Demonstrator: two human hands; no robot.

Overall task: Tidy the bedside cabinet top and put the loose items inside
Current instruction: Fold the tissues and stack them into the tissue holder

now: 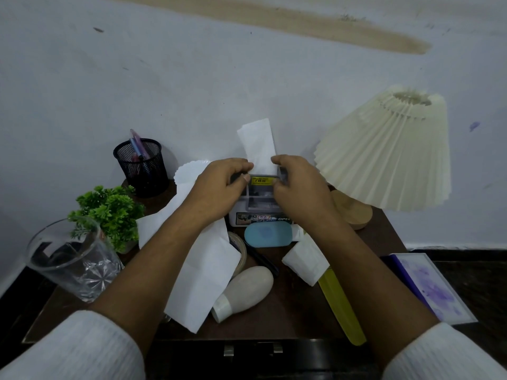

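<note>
On the dark wooden cabinet top (301, 316) stands a small clear plastic box (260, 198) with a yellow price sticker. A white tissue (258, 145) sticks up out of it. My left hand (219, 182) and my right hand (296, 182) meet over the box, each pinching the tissue's lower end at the box's top. Loose items lie in front: a large unfolded tissue (203, 275), a crumpled tissue (307, 259), a blue soap-shaped case (267, 235), a beige bottle (244, 290) on its side, a yellow-green flat stick (340, 305), a tape roll (238, 248) and a black pen (260, 259).
A clear glass (74, 259) stands front left, a small green plant (109, 212) behind it, and a black mesh pen holder (141, 165) further back. A pleated lamp (389, 152) fills the right. A purple-patterned book (430, 286) overhangs the right edge. Drawer handles (252, 349) show below.
</note>
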